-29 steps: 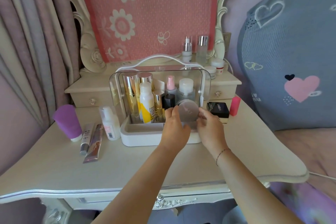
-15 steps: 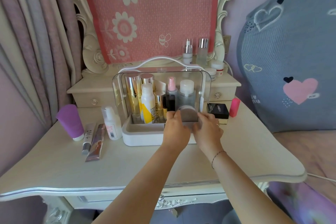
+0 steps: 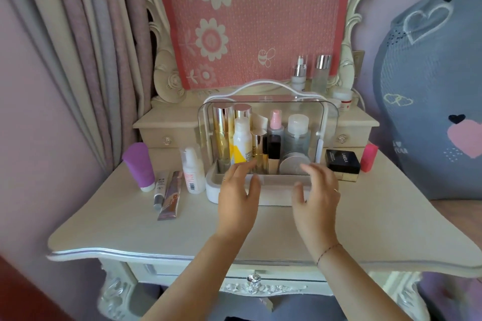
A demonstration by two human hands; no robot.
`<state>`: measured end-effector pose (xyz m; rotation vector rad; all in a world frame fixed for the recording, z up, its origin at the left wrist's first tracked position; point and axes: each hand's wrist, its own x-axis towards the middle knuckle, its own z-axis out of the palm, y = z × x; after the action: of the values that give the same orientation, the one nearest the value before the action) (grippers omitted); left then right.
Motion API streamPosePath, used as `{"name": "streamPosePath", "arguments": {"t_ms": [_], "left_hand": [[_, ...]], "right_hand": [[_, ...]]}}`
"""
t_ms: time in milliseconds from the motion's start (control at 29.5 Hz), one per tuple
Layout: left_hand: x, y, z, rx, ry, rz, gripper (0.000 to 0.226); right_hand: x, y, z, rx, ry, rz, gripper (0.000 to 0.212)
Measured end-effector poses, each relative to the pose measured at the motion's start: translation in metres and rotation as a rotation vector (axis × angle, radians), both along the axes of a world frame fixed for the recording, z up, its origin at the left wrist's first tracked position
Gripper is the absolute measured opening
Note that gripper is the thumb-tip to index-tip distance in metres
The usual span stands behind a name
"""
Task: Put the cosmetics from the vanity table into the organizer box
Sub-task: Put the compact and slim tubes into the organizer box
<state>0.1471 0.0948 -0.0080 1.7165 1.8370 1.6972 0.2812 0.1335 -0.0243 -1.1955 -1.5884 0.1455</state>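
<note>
The white organizer box (image 3: 212,191) with a clear hood and handle stands mid-table, holding several bottles and a round silver compact (image 3: 293,163) leaning at its front right. My left hand (image 3: 238,197) and my right hand (image 3: 317,194) hover just in front of the box, fingers spread, holding nothing. Left of the box on the table are a white pump bottle (image 3: 192,171), a purple tube (image 3: 138,165), and two thin tubes (image 3: 167,194). To its right sit a black box (image 3: 342,161) and a pink item (image 3: 369,157).
On the raised drawer shelf behind stand two tall bottles (image 3: 310,73) and small jars (image 3: 343,100). A pink flowered cloth covers the mirror. Curtains hang at left; a large grey heart cushion (image 3: 430,91) leans at right. The table's front edge curves near me.
Both hands held the round silver compact and lowered it into the box's front right. They have since let go and drawn back toward me, fingers apart.
</note>
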Motion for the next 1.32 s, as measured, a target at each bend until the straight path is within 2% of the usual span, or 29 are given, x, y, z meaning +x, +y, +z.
{"name": "streamPosePath", "arguments": {"t_ms": [102, 170, 271, 305, 373, 475, 645, 780, 950, 1052, 1120, 1222, 1255, 1323], "left_hand": [[-0.038, -0.022, -0.003, 0.088, -0.026, 0.164, 0.022], [-0.066, -0.035, -0.006, 0.088, -0.051, 0.288, 0.020], [-0.107, -0.049, -0.015, -0.012, -0.016, 0.475, 0.015], [-0.118, -0.052, -0.018, -0.090, -0.025, 0.505, 0.021], [-0.135, -0.057, -0.023, -0.253, -0.054, 0.519, 0.032], [-0.148, -0.059, -0.026, -0.358, 0.010, 0.512, 0.029], [-0.154, -0.056, -0.028, -0.308, -0.005, 0.590, 0.003], [-0.156, -0.066, -0.033, -0.267, -0.080, 0.646, 0.010], [-0.159, -0.110, -0.034, -0.205, -0.289, 0.693, 0.012], [-0.146, -0.141, -0.034, -0.059, -0.497, 0.647, 0.007], [-0.129, -0.150, -0.034, 0.046, -0.668, 0.535, 0.009], [-0.099, -0.140, -0.030, 0.091, -0.919, 0.295, 0.011], [-0.089, -0.132, -0.027, 0.081, -0.961, 0.219, 0.011], [-0.073, -0.116, -0.018, 0.072, -0.997, 0.094, 0.012]], "right_hand": [[-0.021, -0.019, -0.007, 0.055, -0.032, 0.152, 0.030], [-0.029, -0.021, -0.009, -0.010, -0.048, 0.260, 0.024], [-0.032, -0.020, -0.010, -0.122, -0.054, 0.316, 0.020], [-0.032, -0.020, -0.010, -0.125, -0.031, 0.304, 0.021], [-0.029, -0.022, -0.010, -0.103, 0.021, 0.262, 0.022], [-0.028, -0.023, -0.011, -0.107, 0.039, 0.248, 0.022], [-0.029, -0.023, -0.011, -0.130, 0.017, 0.261, 0.021], [-0.028, -0.025, -0.012, -0.138, 0.008, 0.262, 0.021], [-0.033, -0.036, -0.007, -0.089, -0.005, 0.286, 0.021], [-0.043, -0.055, -0.009, -0.167, 0.027, 0.436, 0.021], [-0.056, -0.066, -0.008, -0.391, 0.102, 0.628, 0.018], [-0.076, -0.066, 0.006, -0.741, 0.406, 0.941, 0.037], [-0.080, -0.062, 0.013, -0.773, 0.499, 1.000, 0.041], [-0.084, -0.051, 0.029, -0.733, 0.637, 1.049, 0.032]]}}
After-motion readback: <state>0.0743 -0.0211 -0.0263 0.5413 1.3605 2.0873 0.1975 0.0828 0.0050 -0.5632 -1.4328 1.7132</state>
